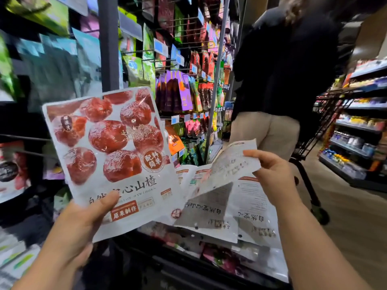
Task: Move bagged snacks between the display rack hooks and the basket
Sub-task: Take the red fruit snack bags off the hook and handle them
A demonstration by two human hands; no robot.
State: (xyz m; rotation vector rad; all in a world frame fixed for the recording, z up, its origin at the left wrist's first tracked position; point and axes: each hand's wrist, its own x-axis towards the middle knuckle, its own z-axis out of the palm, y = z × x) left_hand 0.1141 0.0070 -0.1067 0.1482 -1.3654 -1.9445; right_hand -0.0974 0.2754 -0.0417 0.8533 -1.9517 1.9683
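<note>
My left hand (79,225) grips the bottom edge of a white snack bag printed with red hawthorn fruit (109,151), held upright and facing me at centre left. My right hand (272,176) pinches the corner of a second white bag (217,185), which hangs back side up and upside down. Under it, several more of the same bags (257,222) lie piled in the dark basket (188,266) at bottom centre. The display rack with its hooks (180,24) rises behind, hung with many coloured bags.
A person in a dark top and beige trousers (278,84) stands close ahead on the right with a black shopping trolley (318,130). Shelves of goods (360,122) line the right side of the aisle. Blurred hanging bags (41,59) fill the left.
</note>
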